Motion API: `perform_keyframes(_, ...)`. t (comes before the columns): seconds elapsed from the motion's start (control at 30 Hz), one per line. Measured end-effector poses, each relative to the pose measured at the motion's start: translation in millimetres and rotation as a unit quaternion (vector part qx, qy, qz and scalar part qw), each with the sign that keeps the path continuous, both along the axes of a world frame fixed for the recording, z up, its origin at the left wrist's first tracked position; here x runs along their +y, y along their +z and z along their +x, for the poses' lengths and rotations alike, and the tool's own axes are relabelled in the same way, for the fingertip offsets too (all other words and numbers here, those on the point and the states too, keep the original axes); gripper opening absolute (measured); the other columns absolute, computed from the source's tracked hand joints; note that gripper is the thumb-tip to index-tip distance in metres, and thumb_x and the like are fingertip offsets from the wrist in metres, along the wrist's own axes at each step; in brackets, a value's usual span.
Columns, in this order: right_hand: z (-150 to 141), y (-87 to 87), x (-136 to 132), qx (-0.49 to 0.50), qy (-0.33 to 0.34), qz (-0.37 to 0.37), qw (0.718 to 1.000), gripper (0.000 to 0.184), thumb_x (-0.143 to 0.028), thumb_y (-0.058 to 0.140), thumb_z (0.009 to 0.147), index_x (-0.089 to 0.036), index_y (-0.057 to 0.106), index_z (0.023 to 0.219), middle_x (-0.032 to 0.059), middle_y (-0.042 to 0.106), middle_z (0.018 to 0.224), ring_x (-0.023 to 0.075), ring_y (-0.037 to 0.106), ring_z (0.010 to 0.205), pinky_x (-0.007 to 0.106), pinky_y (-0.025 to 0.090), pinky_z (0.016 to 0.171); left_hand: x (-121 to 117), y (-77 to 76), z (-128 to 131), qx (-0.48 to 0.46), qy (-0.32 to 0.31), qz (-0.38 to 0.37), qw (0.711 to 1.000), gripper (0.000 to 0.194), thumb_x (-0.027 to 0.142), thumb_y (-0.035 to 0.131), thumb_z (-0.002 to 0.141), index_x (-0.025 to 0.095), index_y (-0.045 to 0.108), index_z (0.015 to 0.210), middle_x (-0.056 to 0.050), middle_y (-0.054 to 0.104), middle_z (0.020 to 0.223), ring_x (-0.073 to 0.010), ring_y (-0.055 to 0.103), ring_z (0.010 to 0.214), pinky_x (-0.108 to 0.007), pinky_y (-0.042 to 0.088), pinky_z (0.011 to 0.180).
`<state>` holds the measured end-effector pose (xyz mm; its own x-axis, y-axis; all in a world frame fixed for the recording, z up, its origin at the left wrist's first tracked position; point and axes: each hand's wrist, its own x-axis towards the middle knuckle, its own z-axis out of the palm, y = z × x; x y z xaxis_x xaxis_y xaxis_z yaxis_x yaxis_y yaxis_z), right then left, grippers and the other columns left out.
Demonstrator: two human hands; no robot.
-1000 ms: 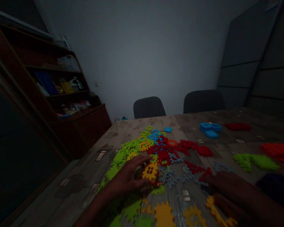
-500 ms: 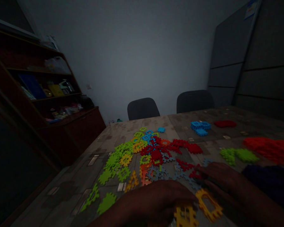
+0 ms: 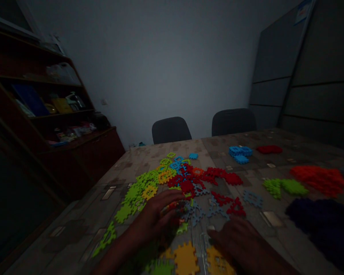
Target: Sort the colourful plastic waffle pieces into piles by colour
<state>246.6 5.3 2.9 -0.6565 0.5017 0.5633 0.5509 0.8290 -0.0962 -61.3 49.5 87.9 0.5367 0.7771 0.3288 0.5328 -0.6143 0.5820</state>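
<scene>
Bench [image 3: 74, 229] holds a blue pile [image 3: 240, 153], a red pile [image 3: 318, 180] and a green pile [image 3: 281, 187] at 2 o'clock. A mixed heap [image 3: 172, 179] is left at 12. My left hand [image 3: 157, 215] cups over it, pinch unclear; my right hand [image 3: 232, 240] lies spread by gray pieces [image 3: 215, 210].

The blurred left hand [image 3: 160, 214] hides whatever plastic tiles lie beneath its fingers. A yellow notched plastic tile [image 3: 185, 260] is cut off by the near edge, and a dark purple heap of tiles [image 3: 318, 233] at right is too dim to separate.
</scene>
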Motion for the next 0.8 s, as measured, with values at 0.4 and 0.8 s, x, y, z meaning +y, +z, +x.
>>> perform_keyframes(0.4, -17, -13.3, -22, -0.081, -0.101, -0.017, 0.991, 0.046, -0.026, 0.067, 0.093, -0.025, 0.056, 0.137, 0.0019, 0.076, 0.099, 0.0285, 0.069, 0.093, 0.059, 0.046, 0.104, 14, -7.4, -5, 0.001, -0.065, 0.087, 0.994, 0.04, 0.016, 0.06, 0.102, 0.03, 0.065, 0.139, -0.007, 0.068, 0.142, -0.0239, 0.062, 0.134, -0.042, 0.051, 0.112)
perform_keyframes(0.8, 2, 32.0, -21, -0.129, -0.053, -0.032, 0.99, 0.084, -0.036, 0.074, 0.085, -0.018, 0.037, 0.158, 0.0082, 0.076, 0.116, 0.0315, 0.07, 0.104, 0.059, 0.042, 0.108, 18, -6.4, -5, 0.04, -0.071, 0.109, 0.991, 0.037, 0.015, 0.063, 0.103, 0.028, 0.065, 0.138, -0.009, 0.067, 0.141, -0.0254, 0.063, 0.131, -0.043, 0.052, 0.111)
